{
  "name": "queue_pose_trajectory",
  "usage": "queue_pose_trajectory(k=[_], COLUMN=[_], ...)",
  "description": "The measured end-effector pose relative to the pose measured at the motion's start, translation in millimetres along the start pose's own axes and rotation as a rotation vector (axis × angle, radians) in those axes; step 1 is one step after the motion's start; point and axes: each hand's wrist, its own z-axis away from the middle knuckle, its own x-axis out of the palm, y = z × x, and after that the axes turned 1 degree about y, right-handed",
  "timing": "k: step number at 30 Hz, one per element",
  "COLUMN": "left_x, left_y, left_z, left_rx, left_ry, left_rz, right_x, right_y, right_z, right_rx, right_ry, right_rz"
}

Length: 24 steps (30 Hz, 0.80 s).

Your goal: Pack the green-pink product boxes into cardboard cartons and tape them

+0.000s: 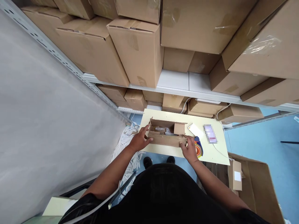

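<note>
The left hand [140, 140] grasps the left end of the open carton [166, 134]. The right hand [190, 150] holds its near-right corner, seemingly pinching the near flap. Even pressure between both grips should hold it square on the table [211, 155].

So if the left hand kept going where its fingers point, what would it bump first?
The small open cardboard box. The left hand points at its left end and seems to touch it, though depth is hard to judge.

The cardboard box [166, 134] at the left hand [139, 141] is brown, the table [219, 155] under it pale yellow, the tape dispenser [199, 147] by the right hand [190, 150] orange and blue.
</note>
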Motion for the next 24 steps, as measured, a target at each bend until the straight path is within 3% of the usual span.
queue_pose_trajectory(k=[5,9,12,18,21,24], left_x=[-6.6,-4.6,10.3,45.3,51.2,53.1], left_y=[2.8,9.6,9.6,6.7,16.8,30.1], left_z=[-38.2,-61.1,-50.3,-11.8,-13.4,-22.8], left_rx=[0.056,0.153,0.188,0.157,0.144,0.229], left_ry=[0.232,0.137,0.196,0.285,0.229,0.081], left_rz=[0.02,0.149,0.086,-0.325,-0.46,-0.557], right_x=[21.4,19.7,22.8,17.2,-9.0,-39.7], right_y=[3.5,3.3,-2.7,-7.9,18.7,64.5], right_z=[-9.2,-10.2,-8.7,-4.7,1.9,8.9], right_rx=[0.014,-0.111,-0.16,-0.194,-0.088,0.253], right_ry=[0.099,0.095,0.101,0.093,0.117,0.023], right_rz=[0.061,0.107,0.17,0.275,0.295,0.475])
